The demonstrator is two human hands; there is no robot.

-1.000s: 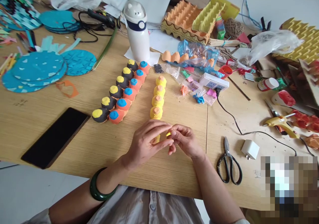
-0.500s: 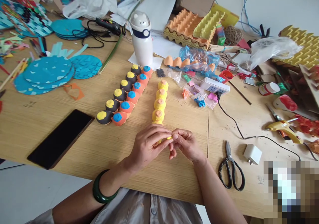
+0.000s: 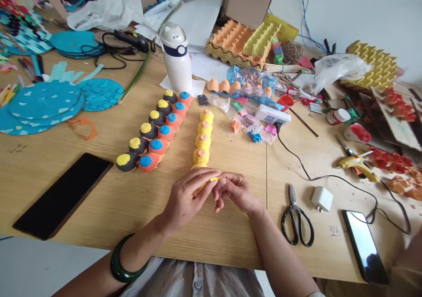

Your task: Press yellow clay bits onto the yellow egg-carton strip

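Between my two hands is a small piece of yellow modelling clay [image 3: 215, 179], mostly covered by the fingers. My left hand [image 3: 189, 196] closes on it with thumb and fingers, and my right hand [image 3: 240, 193] pinches its other side. Just beyond them stands a yellow-coated egg-carton strip [image 3: 202, 141] with peach-orange dabs on its bumps; its near end is hidden behind my left hand. Farther left lie a black egg-carton row [image 3: 138, 146] with yellow dabs and an orange-red row [image 3: 166, 133] with blue dabs, side by side.
Black scissors [image 3: 296, 220], a white charger [image 3: 322, 199] and a lit phone [image 3: 364, 246] lie right. A dark phone [image 3: 64, 196] rests left. Behind are a white bottle [image 3: 178, 61], a power strip [image 3: 273, 115] and clay scraps [image 3: 254, 136]. Someone's blurred arm [image 3: 409, 262] shows at right.
The view has shifted, so most things appear farther left and the right-hand phone now shows plainly. More of the yellow clay sticks out between my fingers; my hands keep nearly the same pose.
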